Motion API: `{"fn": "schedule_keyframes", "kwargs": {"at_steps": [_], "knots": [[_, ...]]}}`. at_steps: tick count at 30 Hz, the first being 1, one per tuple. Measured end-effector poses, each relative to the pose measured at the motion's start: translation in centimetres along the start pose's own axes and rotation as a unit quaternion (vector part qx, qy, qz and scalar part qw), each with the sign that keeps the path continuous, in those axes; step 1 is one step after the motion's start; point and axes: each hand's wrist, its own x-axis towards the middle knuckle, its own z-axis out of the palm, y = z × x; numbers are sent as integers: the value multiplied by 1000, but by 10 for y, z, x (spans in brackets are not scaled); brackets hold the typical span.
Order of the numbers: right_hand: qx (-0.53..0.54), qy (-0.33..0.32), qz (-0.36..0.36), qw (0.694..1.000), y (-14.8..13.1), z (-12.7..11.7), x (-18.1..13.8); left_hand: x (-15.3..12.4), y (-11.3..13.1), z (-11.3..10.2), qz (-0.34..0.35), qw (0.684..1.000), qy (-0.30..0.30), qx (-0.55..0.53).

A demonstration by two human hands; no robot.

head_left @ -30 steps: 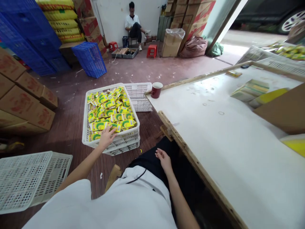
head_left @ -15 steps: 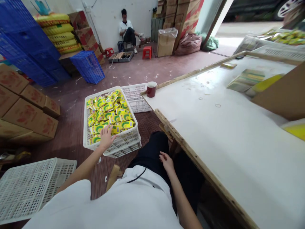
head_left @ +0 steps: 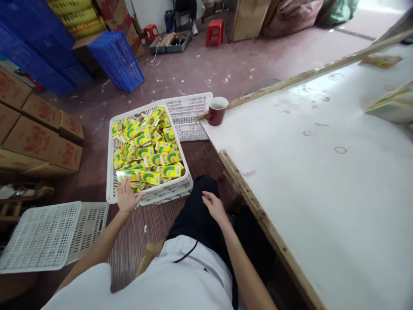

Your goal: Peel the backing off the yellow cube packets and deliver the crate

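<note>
A white plastic crate [head_left: 111,183], heaped with small yellow-and-green packets [head_left: 142,150], stands to my front left on top of another crate. At its near left corner is my left hand [head_left: 127,199], fingers spread and reaching over the rim by the nearest packets. Nothing shows in that hand; whether it touches the rim or the packets I cannot tell. Over my dark trousers [head_left: 189,213] hovers my right hand [head_left: 214,207], its fingers loosely bent and apart, with nothing visible in it.
On my right is a white table [head_left: 290,181] with a wooden edge. A dark red mug [head_left: 216,113] stands at its far left corner. White crates [head_left: 41,239] lie at lower left, below stacked cardboard boxes [head_left: 35,137]. Farther off are a blue crate [head_left: 118,60] and a red stool [head_left: 214,32].
My left hand has shifted left along the crate's near side. My right hand has moved slightly left and forward. The view has tipped downward, cutting off most of the seated person.
</note>
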Motion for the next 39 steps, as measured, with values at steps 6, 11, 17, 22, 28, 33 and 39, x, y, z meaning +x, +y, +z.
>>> {"fn": "schedule_keyframes", "kwargs": {"at_steps": [6, 11, 17, 22, 28, 33, 39], "knots": [[-32, 3, 97, 995, 15, -26, -15, -8, -5, -5, -21, 999, -29, 33], [-101, -29, 145, 984, -13, -40, -19, -9, -10, -8, -60, 993, -93, 44], [-151, -146, 139, 968, -93, -34, -14, -6, 1, -16, -81, 982, -162, 49], [-217, -228, 136, 940, -143, -27, -10, -7, 24, -26, -138, 971, -189, 51], [-332, -239, 132, 903, -179, -26, 14, -20, 50, -28, -264, 954, -136, 46], [-393, -205, 131, 887, -211, -26, 30, -12, 64, -28, -369, 921, -125, 30], [-414, -175, 172, 876, -221, -41, 10, -5, 70, -41, -522, 837, -165, -9]]}}
